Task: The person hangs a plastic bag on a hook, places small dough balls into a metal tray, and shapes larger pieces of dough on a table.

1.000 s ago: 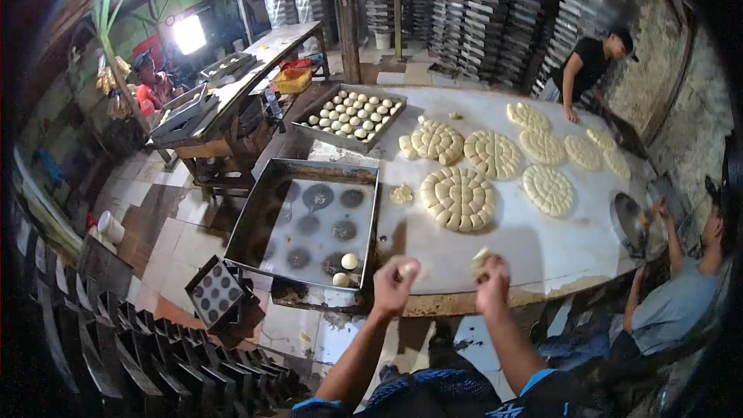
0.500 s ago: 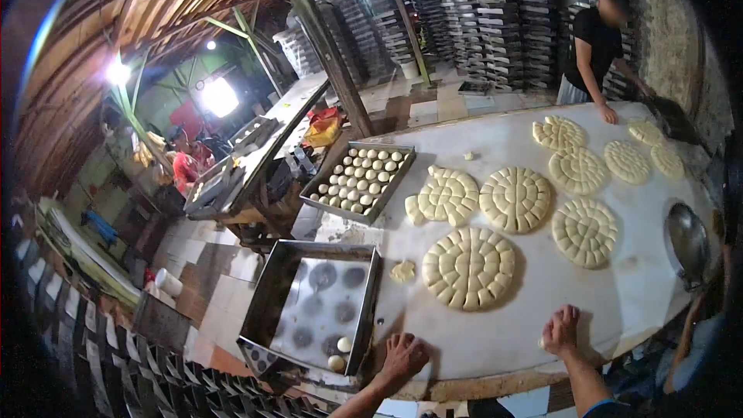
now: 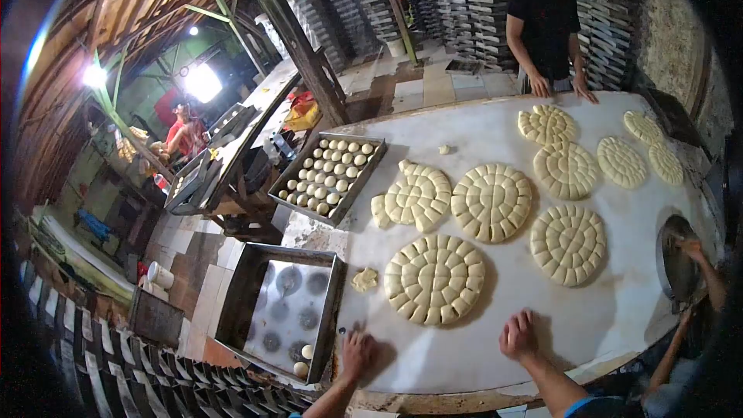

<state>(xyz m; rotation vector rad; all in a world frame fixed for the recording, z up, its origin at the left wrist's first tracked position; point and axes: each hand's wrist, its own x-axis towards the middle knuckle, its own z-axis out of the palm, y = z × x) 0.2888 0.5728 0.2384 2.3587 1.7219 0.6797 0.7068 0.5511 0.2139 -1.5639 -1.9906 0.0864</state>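
Observation:
My left hand point(image 3: 360, 352) is curled down on the tabletop, just right of the deep metal tray point(image 3: 334, 310). My right hand point(image 3: 517, 334) is curled on the table too, below and right of a large round of cut dough point(image 3: 435, 279). Whatever either palm covers is hidden. Two dough balls point(image 3: 300, 370) lie in the near corner of the deep tray. A small dough scrap point(image 3: 364, 279) sits between that tray and the large round.
More scored dough rounds point(image 3: 492, 203) lie across the white table point(image 3: 480, 128). A tray of dough balls point(image 3: 374, 162) stands at its left edge. Opposite, a person point(image 3: 544, 27) touches the far edge. At right, another person's hand point(image 3: 689, 248) is over a metal bowl point(image 3: 662, 263).
The view has shifted, and both my hands appear further left on the table. The person opposite has moved left and now has both hands at the edge. A hand has appeared over the bowl.

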